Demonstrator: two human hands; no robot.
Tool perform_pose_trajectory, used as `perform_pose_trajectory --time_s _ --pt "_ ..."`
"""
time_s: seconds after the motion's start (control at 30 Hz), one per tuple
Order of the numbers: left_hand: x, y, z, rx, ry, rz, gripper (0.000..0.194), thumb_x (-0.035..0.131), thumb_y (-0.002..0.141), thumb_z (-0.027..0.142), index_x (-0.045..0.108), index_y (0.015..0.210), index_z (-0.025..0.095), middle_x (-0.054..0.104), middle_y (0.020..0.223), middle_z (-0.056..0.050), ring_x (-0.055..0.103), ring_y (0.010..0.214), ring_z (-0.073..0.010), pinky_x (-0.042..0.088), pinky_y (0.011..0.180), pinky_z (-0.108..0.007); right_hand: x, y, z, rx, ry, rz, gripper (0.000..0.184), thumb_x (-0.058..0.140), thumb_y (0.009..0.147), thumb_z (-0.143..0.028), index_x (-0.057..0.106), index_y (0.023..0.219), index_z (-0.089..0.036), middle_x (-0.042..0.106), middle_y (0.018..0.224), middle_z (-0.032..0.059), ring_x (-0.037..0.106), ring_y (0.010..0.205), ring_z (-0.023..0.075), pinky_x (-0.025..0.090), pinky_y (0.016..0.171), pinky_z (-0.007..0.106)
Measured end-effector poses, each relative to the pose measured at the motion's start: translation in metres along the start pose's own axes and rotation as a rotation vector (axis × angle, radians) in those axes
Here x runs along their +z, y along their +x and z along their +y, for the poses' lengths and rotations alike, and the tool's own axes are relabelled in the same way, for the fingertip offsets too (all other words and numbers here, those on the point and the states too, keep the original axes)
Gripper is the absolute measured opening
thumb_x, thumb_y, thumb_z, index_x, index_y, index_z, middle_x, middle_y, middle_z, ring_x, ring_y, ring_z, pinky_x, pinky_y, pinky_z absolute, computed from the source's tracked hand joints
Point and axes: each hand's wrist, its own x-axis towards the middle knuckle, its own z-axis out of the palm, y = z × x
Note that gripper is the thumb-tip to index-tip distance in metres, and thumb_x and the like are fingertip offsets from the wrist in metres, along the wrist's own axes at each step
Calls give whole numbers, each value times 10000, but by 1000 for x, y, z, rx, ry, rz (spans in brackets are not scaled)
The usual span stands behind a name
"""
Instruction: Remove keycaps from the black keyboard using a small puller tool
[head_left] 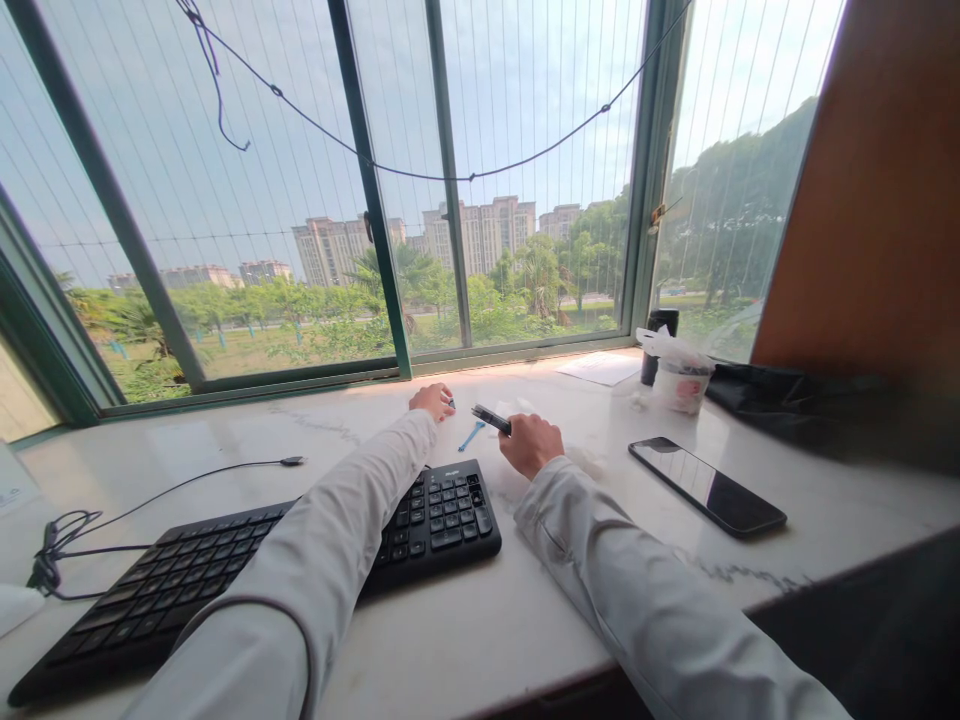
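Beyond the keyboard, my left hand [431, 401] rests low over the white tabletop, its fingers closed on a small dark piece [451, 404] that looks like a keycap. My right hand [534, 446] is wrapped round a slim black tool [492, 419], which looks like a brush and points left toward my left hand; its exact kind is unclear. Between the hands, a small blue plastic tool [471, 436] lies on the table. The black keyboard [442, 515] sits nearer me, partly covered by my left sleeve.
A black phone [705, 485] lies to the right. Farther back stand a plastic-wrapped tub [681, 385], a dark cylinder [663, 320] and a sheet of paper [600, 367]. Crumpled white tissue [585, 460] is beside my right hand. A coiled cable [56, 550] lies left, with windows behind the table.
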Motion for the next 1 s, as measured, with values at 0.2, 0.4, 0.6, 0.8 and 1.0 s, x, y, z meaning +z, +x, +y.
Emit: perform_pose_trajectory --time_s 0.2,0.4,0.6,0.8,1.0 --pt "-2 -2 0 1 7 -6 420 816 625 252 606 989 244 712 1066 0 606 483 -65 472 533 -209 0 0 0 -2 7 5 331 430 889 -368 704 950 -193 694 960 127 658 892 266 450 738 352" --pt "-3 -4 2 10 14 -7 417 816 628 262 612 991 247 707 1089 -1 612 496 -63 476 560 -213 0 0 1 -11 8 6 333 425 889 -369 703 943 -194 695 947 124 661 881 270 454 729 356" --pt "-3 -4 2 27 14 -20 424 815 632 263 613 1004 238 707 1092 -12 613 496 -63 463 549 -210 0 0 1 -4 3 7 326 439 879 -362 709 956 -196 696 961 126 661 891 271 457 737 356" --pt "-3 -4 4 16 23 -21 422 820 623 249 613 991 243 710 1082 -1 609 487 -63 465 549 -215 -2 -1 0 -2 0 -1 332 441 880 -365 709 985 -199 695 986 130 659 916 277 461 750 365" --pt "-5 -6 6 11 32 -17 404 819 621 251 619 972 248 715 1072 6 609 490 -67 480 571 -222 -2 -1 0 -8 -4 7 332 439 878 -368 713 960 -200 700 965 130 665 887 273 460 732 357"
